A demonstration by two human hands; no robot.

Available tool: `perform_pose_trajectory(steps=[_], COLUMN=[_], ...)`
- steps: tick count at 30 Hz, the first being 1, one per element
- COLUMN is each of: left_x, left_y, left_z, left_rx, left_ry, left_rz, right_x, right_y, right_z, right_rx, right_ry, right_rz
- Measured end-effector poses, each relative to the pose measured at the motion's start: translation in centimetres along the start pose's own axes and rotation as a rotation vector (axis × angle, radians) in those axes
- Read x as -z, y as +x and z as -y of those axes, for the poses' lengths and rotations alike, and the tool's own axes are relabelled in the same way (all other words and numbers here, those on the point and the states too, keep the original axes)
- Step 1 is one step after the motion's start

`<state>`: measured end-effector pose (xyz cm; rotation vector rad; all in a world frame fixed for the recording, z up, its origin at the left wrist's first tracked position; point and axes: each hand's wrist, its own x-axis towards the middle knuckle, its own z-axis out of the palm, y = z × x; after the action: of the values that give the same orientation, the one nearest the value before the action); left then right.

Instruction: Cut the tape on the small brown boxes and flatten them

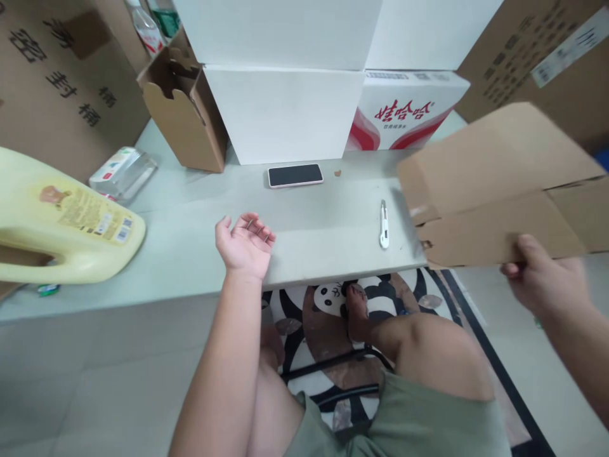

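My right hand [547, 273] grips the lower edge of a flattened cardboard box [495, 190], thumb on top and fingers curled beneath. The cardboard tilts over the right end of the table, blurred a little at its far edge. Palm up, my left hand [247, 244] rests at the table's front edge with its fingers loosely bent and apart, holding nothing. Between the two hands lies a white utility knife [384, 225]. A phone [295, 176] with a dark screen lies beyond my left hand.
White boxes [290, 114] stand along the back, beside a red-and-white printed carton [404, 111]. An open brown carton [185, 114] is at back left. A large yellow jug [71, 222] and a clear plastic pack [122, 172] occupy the left. A patterned mat [328, 330] lies below.
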<state>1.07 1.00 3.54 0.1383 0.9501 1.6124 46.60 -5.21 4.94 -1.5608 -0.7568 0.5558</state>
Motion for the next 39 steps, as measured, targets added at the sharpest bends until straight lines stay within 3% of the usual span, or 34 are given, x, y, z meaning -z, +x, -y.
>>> perform_pose_trajectory(steps=[2, 4, 6, 9, 11, 14, 19, 23, 28, 30, 32, 35, 39], left_x=[-0.2, -0.3, -0.4, -0.8, -1.0, -1.0, -0.4, 0.2, 1.6, 2.2, 2.8, 3.2, 3.1], left_y=[0.1, 0.2, 0.3, 0.3, 0.3, 0.4, 0.3, -0.4, -1.4, -1.5, -1.4, -1.0, -0.5], left_z=[0.2, 0.4, 0.6, 0.8, 0.7, 0.4, -0.1, -0.8, -2.4, -3.2, -3.9, -4.6, -4.9], left_rx=[0.000, -0.002, -0.004, -0.006, 0.001, -0.004, -0.003, 0.009, 0.003, -0.002, -0.014, -0.027, -0.014], left_ry=[0.007, 0.018, 0.015, -0.006, -0.017, -0.027, -0.048, -0.108, -0.270, -0.327, -0.361, -0.358, -0.319], left_rz=[0.009, 0.021, 0.028, 0.030, 0.025, 0.028, 0.050, 0.060, 0.015, 0.007, 0.008, 0.013, 0.003], right_x=[2.5, 3.4, 2.7, -0.1, -2.3, -4.8, -6.5, -6.5, -7.7, -10.1, -14.1, -22.5, -35.1], right_y=[3.6, 8.3, 13.0, 16.7, 15.8, 11.3, 5.6, 4.7, 4.1, 3.2, 1.3, -3.0, -10.0], right_z=[-0.1, 0.2, 0.8, 1.0, -0.4, -4.1, -9.0, -9.6, -7.2, -5.2, -2.9, 0.4, 3.2], right_rx=[0.134, 0.281, 0.258, 0.151, 0.120, 0.129, 0.265, 0.415, 0.438, 0.495, 0.600, 0.752, 0.860], right_ry=[-0.135, -0.232, -0.326, -0.336, -0.434, -0.600, -0.822, -1.035, -1.043, -1.015, -0.907, -0.659, -0.608], right_rz=[-0.048, 0.041, 0.211, 0.280, 0.314, 0.388, 0.446, 0.410, 0.421, 0.412, 0.452, 0.656, 0.964])
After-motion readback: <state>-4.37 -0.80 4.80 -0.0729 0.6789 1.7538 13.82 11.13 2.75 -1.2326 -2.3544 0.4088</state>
